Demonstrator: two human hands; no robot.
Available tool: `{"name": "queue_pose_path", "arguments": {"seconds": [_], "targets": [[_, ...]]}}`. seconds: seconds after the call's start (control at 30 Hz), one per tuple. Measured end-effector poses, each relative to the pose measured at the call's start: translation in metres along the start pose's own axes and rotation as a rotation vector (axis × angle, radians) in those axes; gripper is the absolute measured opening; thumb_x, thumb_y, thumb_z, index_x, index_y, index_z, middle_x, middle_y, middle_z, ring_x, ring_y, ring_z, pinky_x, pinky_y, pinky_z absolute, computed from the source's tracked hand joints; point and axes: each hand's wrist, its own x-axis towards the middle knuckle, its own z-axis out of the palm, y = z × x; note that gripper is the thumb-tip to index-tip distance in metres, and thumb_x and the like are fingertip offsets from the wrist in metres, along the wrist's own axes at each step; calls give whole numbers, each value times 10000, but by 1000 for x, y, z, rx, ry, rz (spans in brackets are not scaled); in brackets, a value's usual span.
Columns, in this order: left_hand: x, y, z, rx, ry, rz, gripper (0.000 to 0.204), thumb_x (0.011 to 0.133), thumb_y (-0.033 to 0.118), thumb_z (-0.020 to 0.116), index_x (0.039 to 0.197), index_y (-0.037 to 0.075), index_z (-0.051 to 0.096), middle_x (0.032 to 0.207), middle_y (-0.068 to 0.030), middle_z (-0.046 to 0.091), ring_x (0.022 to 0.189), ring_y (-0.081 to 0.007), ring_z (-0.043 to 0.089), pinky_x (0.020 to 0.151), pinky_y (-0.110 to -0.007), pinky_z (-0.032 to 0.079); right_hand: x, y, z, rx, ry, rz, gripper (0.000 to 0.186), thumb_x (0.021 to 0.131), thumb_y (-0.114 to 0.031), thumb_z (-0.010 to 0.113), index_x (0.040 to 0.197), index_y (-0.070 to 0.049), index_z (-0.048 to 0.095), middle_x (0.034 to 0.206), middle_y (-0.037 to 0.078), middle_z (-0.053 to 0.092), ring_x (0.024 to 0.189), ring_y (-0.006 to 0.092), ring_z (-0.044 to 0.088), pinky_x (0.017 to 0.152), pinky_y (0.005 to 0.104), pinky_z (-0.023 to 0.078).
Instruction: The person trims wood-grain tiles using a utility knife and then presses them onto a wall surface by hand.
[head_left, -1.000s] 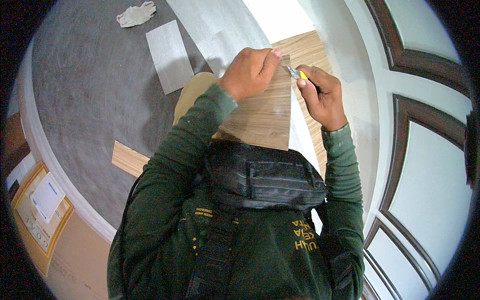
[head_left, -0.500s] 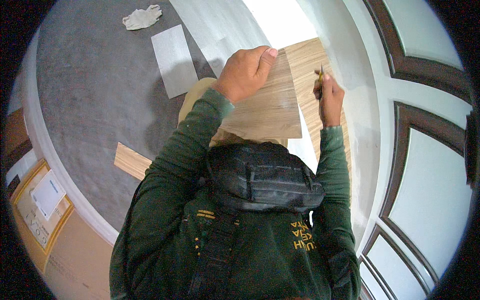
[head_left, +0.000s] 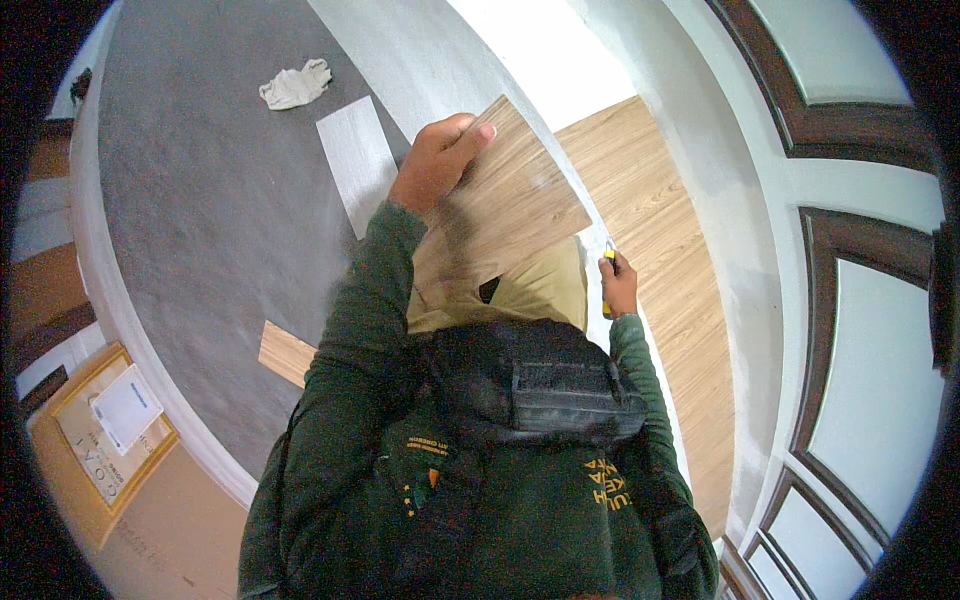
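Observation:
My left hand (head_left: pixel 430 165) grips the upper left edge of a short wood-look floor plank (head_left: pixel 515 190), its thumb lying on the face. The plank is tilted over my lap, raised off the floor. In my right hand (head_left: pixel 621 287) is a yellow-and-black utility knife (head_left: pixel 608 257), pointing away from me, by the left edge of the laid wood-look planks (head_left: pixel 650 200). The knife is apart from the held plank. Whether its blade is out is too small to tell.
On the dark grey floor (head_left: pixel 200 220) lie a pale grey plank (head_left: pixel 358 165), a whitish cloth (head_left: pixel 296 85) and a small wood-look offcut (head_left: pixel 286 352). A panelled wall (head_left: pixel 870 330) runs along the right. A cardboard box (head_left: pixel 100 445) stands at lower left.
My left hand has drawn the plank left and tilted it, away from the laid planks. My right hand has come down and left with the knife, nearer my body.

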Motion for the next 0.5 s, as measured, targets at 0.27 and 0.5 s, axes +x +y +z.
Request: {"name": "queue_pose_path", "arguments": {"seconds": [0.27,0.5], "targets": [[46,-3,9,263,290,60,476,952,409,590,704,15,490,624,-43,425,608,-121,405,563,-345,394,16,70,15,-472,85,-67,348,855,-204,695,1139,-9,649,900,199,689,870,378,675,763,462,535],[138,-30,49,386,203,-47,492,959,458,548,896,-21,642,772,-167,642,740,-258,620,708,-394,480,32,116,32,-679,29,121,451,842,-204,697,1266,-83,599,1202,168,585,1125,374,570,864,511,517]]}}
